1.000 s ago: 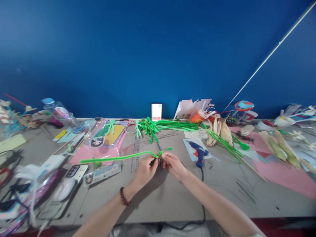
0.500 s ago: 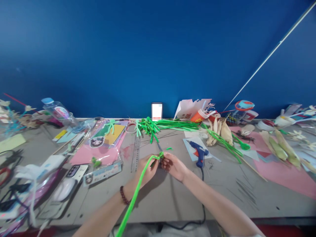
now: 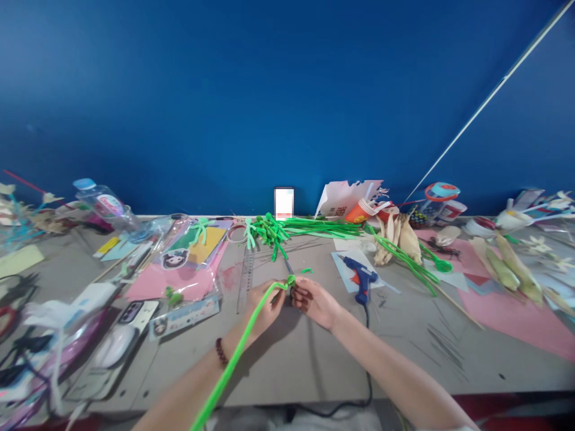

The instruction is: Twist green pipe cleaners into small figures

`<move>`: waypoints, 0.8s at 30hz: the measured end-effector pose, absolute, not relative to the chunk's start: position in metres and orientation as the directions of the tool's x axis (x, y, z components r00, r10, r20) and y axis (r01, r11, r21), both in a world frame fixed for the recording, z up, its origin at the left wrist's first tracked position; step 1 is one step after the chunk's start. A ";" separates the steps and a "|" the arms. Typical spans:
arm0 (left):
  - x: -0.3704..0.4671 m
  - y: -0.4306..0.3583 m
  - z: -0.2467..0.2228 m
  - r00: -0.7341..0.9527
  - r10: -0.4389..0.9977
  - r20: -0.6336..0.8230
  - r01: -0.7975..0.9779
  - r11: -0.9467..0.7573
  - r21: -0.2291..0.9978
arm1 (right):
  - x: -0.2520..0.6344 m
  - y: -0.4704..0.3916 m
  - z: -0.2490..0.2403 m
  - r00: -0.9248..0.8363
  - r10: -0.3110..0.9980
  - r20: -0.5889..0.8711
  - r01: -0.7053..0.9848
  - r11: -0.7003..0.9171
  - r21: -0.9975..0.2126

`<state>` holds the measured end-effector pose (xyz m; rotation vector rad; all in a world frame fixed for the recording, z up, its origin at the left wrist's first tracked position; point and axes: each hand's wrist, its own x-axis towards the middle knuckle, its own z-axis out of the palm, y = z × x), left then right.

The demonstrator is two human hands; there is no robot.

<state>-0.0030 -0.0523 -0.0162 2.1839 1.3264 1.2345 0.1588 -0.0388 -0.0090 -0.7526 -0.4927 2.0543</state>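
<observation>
Over the middle of the table, my left hand (image 3: pixel 266 304) pinches a long bright green pipe cleaner (image 3: pixel 242 347), whose free end trails toward me past my wrist. Its far end is wound into a small coil (image 3: pixel 291 280) between my fingertips. My right hand (image 3: pixel 314 300) is closed at that coil from the other side, thumb and fingers together. A thin dark pointed tool (image 3: pixel 288 265) shows just beyond the coil; its lower part is hidden by my hands. A short green scrap (image 3: pixel 307 270) lies near my right fingertips, and a bunch of green pipe cleaners (image 3: pixel 272 230) lies behind.
A blue glue gun (image 3: pixel 363 276) rests on paper to the right, its cord running to the front edge. A clear ruler (image 3: pixel 245 278) and bagged coloured sheets (image 3: pixel 179 263) lie left. Corn husks (image 3: pixel 408 239) and paper cups (image 3: pixel 359 211) stand at the back right.
The trailing end of the pipe cleaner has swung a little left. Both hands keep nearly the same place and grip; the whole view has shifted slightly.
</observation>
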 end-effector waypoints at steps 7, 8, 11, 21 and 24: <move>-0.004 -0.052 -0.017 0.273 0.831 0.485 0.603 -0.541 0.586 | 0.159 -0.040 -0.005 -0.458 0.825 -0.332 -0.572 -0.559 -0.600; -0.005 -0.052 -0.018 0.277 0.826 0.491 0.610 -0.546 0.574 | 0.159 -0.039 -0.005 -0.454 0.824 -0.338 -0.571 -0.560 -0.600; -0.006 -0.051 -0.020 0.296 0.806 0.513 0.629 -0.569 0.530 | 0.160 -0.039 -0.006 -0.450 0.820 -0.353 -0.570 -0.568 -0.593; -0.008 -0.047 -0.019 0.354 0.751 0.558 0.630 -0.632 0.451 | 0.162 -0.038 -0.008 -0.484 0.818 -0.311 -0.517 -0.554 -0.652; -0.008 -0.047 -0.018 0.367 0.737 0.568 0.634 -0.645 0.427 | 0.162 -0.039 -0.007 -0.508 0.803 -0.313 -0.523 -0.576 -0.628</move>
